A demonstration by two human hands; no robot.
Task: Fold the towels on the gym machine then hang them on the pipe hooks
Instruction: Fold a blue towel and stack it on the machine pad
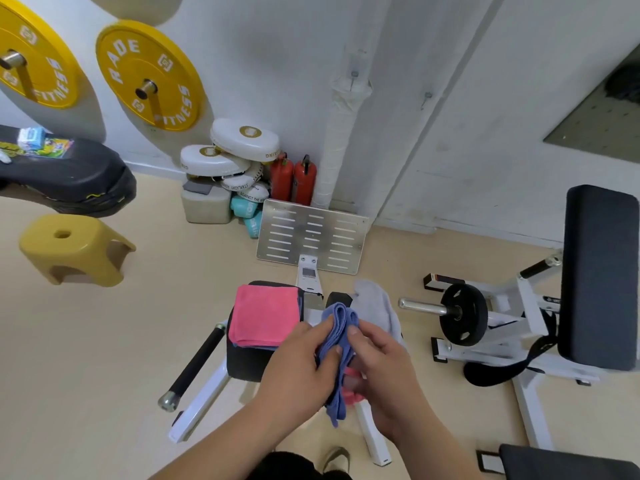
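yellow stool point(74, 249), two red extinguishers point(293, 180), yellow weight plates point(149, 76)

blue towel point(337, 344) bunched, pink towel point(265, 315) folded flat

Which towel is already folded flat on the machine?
The pink towel, a neat square on the seat pad; the blue towel is in both hands, the grey towel lies crumpled.

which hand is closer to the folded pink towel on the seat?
Left. The left hand is right beside the pink towel's near corner; the right hand sits farther right, beyond the blue towel both hands grip.
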